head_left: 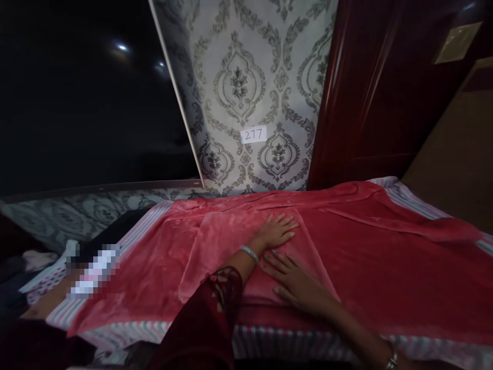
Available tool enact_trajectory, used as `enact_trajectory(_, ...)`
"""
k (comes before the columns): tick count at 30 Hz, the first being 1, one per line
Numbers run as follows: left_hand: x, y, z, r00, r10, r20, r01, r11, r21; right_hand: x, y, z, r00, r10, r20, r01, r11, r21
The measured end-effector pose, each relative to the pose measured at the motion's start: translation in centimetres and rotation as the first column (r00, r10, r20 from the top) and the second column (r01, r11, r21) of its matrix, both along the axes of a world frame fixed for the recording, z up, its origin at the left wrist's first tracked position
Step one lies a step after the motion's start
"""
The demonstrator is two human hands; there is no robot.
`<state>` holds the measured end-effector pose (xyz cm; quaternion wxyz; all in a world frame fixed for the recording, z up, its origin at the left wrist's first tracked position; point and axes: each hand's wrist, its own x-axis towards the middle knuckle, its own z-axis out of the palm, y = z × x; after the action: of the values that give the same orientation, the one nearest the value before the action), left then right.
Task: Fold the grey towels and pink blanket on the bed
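Observation:
A large red plush cloth (370, 267), with a long sleeve-like fold at the right, lies spread over a striped sheet (146, 226). On its middle sits a lighter pink, trapezoid panel (219, 241) of the same plush, much like a big pocket. My left hand (275, 232) rests flat on the panel's upper right part, fingers spread; a bracelet circles that wrist. Just below it, my right hand (290, 280) lies palm down on the panel with its fingers apart. Neither hand grips anything. The cloth under my palms is hidden.
A big dark screen (92, 103) stands at the left behind the surface. Patterned wallpaper (239, 77) bears a paper label (253, 134) reading 277. A dark red wooden panel (362, 92) and a brown cardboard-like board (454, 154) rise at the right. Folded fabrics (46, 280) lie at left.

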<state>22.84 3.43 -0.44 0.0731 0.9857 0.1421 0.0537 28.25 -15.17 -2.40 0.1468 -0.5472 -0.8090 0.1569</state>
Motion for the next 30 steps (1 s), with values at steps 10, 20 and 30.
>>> enact_trajectory(10, -7.3, 2.8, 5.6, 0.999, 0.053, 0.001, -0.053, 0.997, -0.054, -0.8, 0.9, 2.0, 0.998, -0.002, -0.063, 0.006, 0.998, 0.059)
enact_trajectory(20, -18.0, 6.6, 5.5, 0.918, 0.36, -0.164, -0.365, 0.931, -0.001, -13.0, 8.9, 5.4, 0.948, 0.316, -0.03, -0.301, 0.925, 0.23)
enact_trajectory(30, -18.6, 7.3, 1.1, 0.93, 0.363, -0.057, -0.361, 0.931, 0.046, -13.4, 8.8, 1.3, 0.944, 0.325, -0.051, -0.318, 0.941, 0.12)
